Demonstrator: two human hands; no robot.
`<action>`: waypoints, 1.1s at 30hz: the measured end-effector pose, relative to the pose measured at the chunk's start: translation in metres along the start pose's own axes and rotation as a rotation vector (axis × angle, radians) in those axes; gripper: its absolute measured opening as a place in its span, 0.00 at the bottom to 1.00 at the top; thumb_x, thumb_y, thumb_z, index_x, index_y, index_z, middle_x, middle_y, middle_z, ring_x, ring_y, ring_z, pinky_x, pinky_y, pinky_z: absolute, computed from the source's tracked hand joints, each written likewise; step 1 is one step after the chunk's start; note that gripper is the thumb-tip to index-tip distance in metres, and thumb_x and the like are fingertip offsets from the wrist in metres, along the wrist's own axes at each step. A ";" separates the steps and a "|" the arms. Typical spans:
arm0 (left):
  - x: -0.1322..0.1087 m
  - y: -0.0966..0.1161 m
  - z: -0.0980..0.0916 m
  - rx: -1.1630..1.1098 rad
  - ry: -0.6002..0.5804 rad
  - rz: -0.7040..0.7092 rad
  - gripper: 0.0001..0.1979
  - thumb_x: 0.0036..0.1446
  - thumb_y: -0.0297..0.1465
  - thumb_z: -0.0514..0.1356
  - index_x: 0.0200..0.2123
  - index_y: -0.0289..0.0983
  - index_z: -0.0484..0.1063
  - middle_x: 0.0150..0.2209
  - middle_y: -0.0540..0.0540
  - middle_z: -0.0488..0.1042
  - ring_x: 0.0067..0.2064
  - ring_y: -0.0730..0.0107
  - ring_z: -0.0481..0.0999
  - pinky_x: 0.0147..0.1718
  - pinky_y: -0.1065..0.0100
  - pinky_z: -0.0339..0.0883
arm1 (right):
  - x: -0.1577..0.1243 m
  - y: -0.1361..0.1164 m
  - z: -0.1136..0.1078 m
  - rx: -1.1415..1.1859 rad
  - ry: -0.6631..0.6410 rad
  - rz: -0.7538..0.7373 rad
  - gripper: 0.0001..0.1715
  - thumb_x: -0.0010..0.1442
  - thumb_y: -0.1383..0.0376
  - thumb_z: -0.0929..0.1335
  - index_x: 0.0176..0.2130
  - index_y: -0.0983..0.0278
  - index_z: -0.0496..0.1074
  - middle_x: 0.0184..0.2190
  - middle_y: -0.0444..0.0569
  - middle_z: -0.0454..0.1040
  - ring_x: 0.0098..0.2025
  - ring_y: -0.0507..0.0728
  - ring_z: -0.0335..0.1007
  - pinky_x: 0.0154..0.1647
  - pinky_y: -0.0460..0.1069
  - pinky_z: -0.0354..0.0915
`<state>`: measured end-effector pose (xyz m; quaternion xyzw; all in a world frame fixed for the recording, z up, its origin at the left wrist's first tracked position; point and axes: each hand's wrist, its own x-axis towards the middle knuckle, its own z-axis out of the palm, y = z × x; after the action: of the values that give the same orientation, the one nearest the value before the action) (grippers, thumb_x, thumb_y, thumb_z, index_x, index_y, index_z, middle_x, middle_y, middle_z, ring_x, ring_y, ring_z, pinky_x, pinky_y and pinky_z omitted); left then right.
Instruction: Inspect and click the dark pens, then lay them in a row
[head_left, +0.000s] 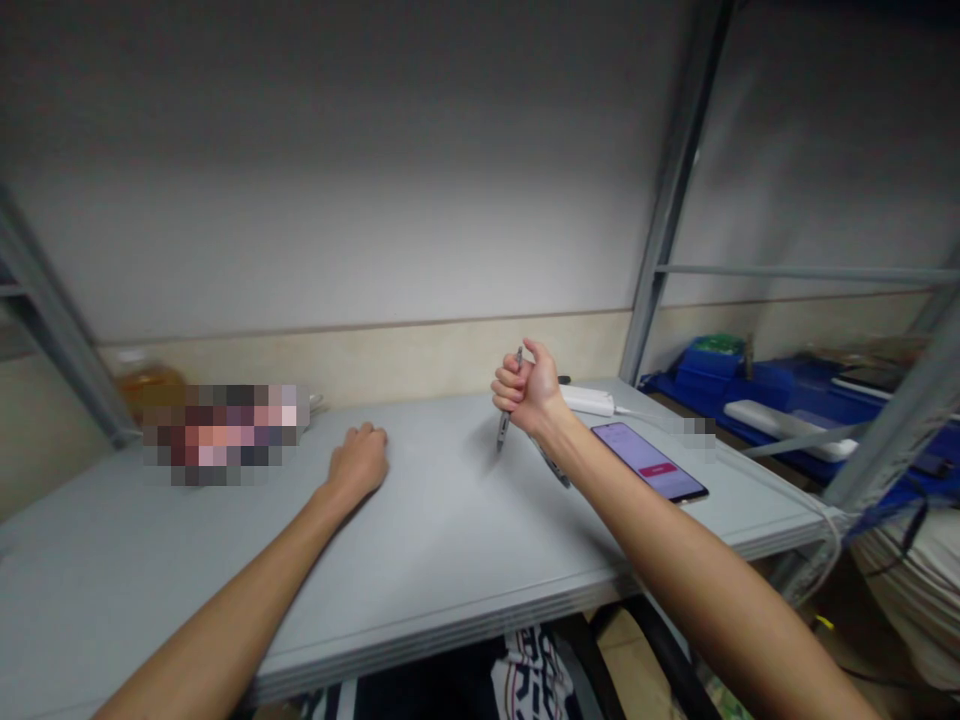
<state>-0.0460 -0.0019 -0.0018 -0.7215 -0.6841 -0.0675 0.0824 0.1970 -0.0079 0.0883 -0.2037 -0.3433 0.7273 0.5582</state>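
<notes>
My right hand (525, 388) is raised a little above the grey table (420, 560) and closed in a fist round a slim grey pen-like tool (504, 425), held upright with its tip pointing down at the tabletop. My left hand (360, 460) rests on the table to the left, its fingers curled under into a loose fist; nothing shows in it. A smartphone (649, 462) with a lit screen lies flat on the table just right of my right forearm.
A white power strip (589, 400) lies by the back wall. A blurred-out patch (221, 430) and an amber jar (154, 385) sit at the back left. Metal shelf posts (667, 200) flank the table; a blue-covered shelf (787, 400) with items stands right.
</notes>
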 end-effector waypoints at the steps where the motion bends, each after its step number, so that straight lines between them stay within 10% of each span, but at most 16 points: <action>1: 0.000 0.000 0.000 -0.001 0.006 0.012 0.19 0.47 0.19 0.48 0.41 0.35 0.70 0.44 0.37 0.69 0.47 0.56 0.66 0.39 0.61 0.65 | 0.000 0.000 -0.001 -0.001 0.006 0.000 0.20 0.55 0.58 0.55 0.16 0.62 0.49 0.08 0.35 0.41 0.11 0.46 0.31 0.10 0.42 0.34; 19: 0.001 0.007 -0.003 -0.169 0.133 0.086 0.24 0.47 0.17 0.48 0.49 0.35 0.61 0.44 0.39 0.70 0.45 0.61 0.71 0.44 0.64 0.62 | 0.000 0.007 -0.006 -0.132 0.106 0.005 0.22 0.55 0.49 0.56 0.22 0.62 0.53 0.09 0.33 0.44 0.10 0.45 0.34 0.11 0.41 0.34; 24: 0.001 0.009 -0.001 -0.242 0.146 0.115 0.23 0.47 0.17 0.48 0.48 0.36 0.61 0.45 0.40 0.70 0.47 0.62 0.70 0.45 0.64 0.62 | 0.004 0.023 -0.022 -0.409 0.237 -0.059 0.06 0.52 0.61 0.60 0.31 0.61 0.59 0.13 0.35 0.56 0.13 0.46 0.48 0.12 0.39 0.45; 33: -0.003 0.016 -0.005 -0.302 0.218 0.178 0.21 0.50 0.19 0.48 0.48 0.36 0.61 0.44 0.41 0.69 0.43 0.63 0.71 0.46 0.63 0.63 | 0.005 0.046 -0.058 -1.227 0.323 -0.165 0.09 0.54 0.65 0.62 0.28 0.65 0.68 0.18 0.43 0.65 0.22 0.51 0.64 0.24 0.45 0.62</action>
<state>-0.0299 -0.0063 0.0026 -0.7716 -0.5869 -0.2397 0.0525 0.2037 0.0056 0.0159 -0.5661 -0.6235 0.3130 0.4390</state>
